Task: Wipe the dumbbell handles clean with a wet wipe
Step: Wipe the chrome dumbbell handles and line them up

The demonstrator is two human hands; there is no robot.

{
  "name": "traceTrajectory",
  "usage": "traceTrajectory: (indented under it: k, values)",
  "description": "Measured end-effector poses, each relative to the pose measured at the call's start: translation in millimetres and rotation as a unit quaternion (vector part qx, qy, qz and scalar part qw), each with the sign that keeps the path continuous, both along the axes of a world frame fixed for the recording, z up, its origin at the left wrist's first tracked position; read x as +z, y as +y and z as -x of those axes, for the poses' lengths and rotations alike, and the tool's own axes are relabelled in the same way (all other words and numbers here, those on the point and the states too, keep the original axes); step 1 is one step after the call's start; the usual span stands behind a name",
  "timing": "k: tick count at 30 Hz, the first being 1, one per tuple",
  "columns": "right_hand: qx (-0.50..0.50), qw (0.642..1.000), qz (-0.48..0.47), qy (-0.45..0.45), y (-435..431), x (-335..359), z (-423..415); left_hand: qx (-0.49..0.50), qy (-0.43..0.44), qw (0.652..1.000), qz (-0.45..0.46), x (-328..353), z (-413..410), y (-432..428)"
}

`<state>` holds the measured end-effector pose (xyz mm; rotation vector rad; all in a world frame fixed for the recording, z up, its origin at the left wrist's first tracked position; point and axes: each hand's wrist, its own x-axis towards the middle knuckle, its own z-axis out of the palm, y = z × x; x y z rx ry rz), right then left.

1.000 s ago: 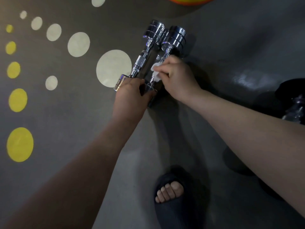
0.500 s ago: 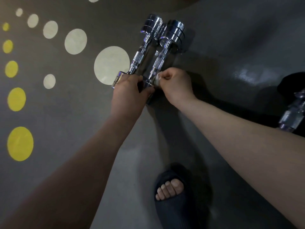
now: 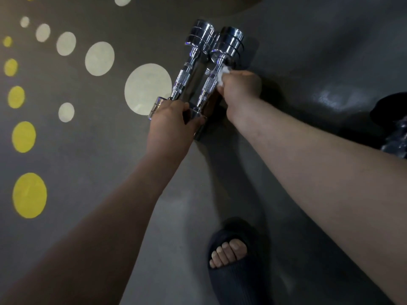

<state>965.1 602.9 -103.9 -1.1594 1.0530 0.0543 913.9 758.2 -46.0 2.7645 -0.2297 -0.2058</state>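
The left hand (image 3: 169,126) covers the near ends of the dumbbells (image 3: 182,80), and the right hand (image 3: 240,89) hides most of the wipe (image 3: 222,72). At the right edge a shiny thing (image 3: 396,139) is blurred and cut off. The slipper (image 3: 233,278) runs off the bottom edge.

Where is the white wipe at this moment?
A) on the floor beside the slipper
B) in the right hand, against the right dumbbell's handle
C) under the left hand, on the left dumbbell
B: the right hand pinches the wet wipe against the right dumbbell handle, just below its far head.
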Motion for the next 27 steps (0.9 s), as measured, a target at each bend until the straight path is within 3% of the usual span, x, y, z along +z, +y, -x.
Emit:
traceTrajectory:
  k: [3,10,15,21,27]
  values:
    - [-0.004,0.998,-0.050,0.049,-6,11,-10,0.002,0.000,1.000,-0.001,-1,-2,0]
    - [0.174,0.984,0.005,0.019,12,9,36,-0.001,-0.004,1.000,0.002,-6,-3,1]
    - [0.111,0.988,0.108,-0.029,18,7,38,0.001,-0.005,1.000,-0.003,-6,-1,1]
    - [0.170,0.903,0.377,-0.119,6,17,22,0.003,-0.007,1.000,0.002,-6,0,1]
    - [0.231,0.855,0.420,-0.196,8,13,28,-0.020,-0.017,1.000,-0.008,-5,1,1]
